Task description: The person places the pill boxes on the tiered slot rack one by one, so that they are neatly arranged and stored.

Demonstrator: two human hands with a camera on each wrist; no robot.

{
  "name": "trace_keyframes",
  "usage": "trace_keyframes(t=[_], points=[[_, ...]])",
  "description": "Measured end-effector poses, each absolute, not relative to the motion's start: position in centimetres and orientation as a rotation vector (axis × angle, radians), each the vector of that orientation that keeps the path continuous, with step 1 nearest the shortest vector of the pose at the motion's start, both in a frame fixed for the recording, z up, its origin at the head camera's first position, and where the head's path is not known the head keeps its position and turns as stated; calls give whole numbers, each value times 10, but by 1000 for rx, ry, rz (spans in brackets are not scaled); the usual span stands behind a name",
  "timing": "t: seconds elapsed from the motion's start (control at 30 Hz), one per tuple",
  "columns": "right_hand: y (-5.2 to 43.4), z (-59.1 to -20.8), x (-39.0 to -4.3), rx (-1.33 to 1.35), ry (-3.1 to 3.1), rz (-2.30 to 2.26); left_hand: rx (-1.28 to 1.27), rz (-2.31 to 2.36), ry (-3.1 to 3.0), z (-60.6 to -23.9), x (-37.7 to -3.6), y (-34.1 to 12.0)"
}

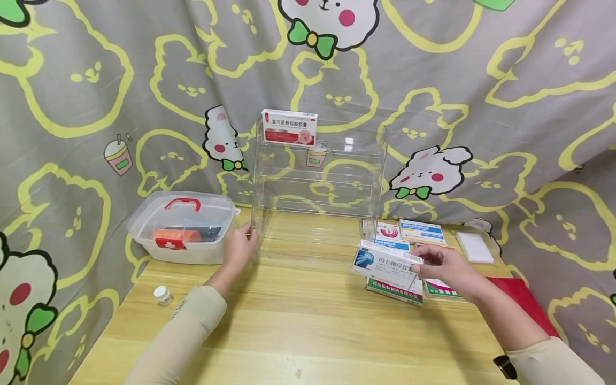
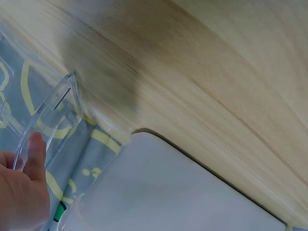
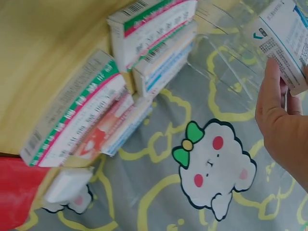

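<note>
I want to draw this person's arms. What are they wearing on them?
Both arms wear long, snug, cream-beige sleeves ending at the wrists, leaving the left hand and right hand bare. The left sleeve has small dark lettering near its cuff. A small black object sits on the right sleeve, near the picture's edge.

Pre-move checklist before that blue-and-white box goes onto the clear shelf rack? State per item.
1. Right hand has a firm grip on the blue-and-white medicine box: ok, pinched at its end, lifted off the pile.
2. Left hand steadies the clear shelf rack: ok, fingers on its left front edge.
3. Free shelf space: ok, only the red-and-white box on the top tier.
4. Path clear: ok, bare wooden table between.
5. Rack seated flat: cannot tell.
</note>
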State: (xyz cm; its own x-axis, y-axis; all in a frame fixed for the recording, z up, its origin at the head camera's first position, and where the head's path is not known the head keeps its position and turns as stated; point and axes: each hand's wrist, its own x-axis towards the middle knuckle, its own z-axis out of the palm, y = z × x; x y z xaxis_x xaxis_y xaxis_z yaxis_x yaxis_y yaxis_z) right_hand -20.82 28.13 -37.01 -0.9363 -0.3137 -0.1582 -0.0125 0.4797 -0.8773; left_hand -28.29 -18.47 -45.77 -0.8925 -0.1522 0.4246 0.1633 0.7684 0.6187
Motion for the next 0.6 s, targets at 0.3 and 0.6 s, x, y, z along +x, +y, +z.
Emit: trace_keyframes(t=[0.3,0.6], points=[[274,-324,-222,-255,2473,-1607,-15,-932,-2465,-459,-284,-184],[258,-278,-239,-161,2529,-1824,-7,-945,-2479,-458,-283,-183]])
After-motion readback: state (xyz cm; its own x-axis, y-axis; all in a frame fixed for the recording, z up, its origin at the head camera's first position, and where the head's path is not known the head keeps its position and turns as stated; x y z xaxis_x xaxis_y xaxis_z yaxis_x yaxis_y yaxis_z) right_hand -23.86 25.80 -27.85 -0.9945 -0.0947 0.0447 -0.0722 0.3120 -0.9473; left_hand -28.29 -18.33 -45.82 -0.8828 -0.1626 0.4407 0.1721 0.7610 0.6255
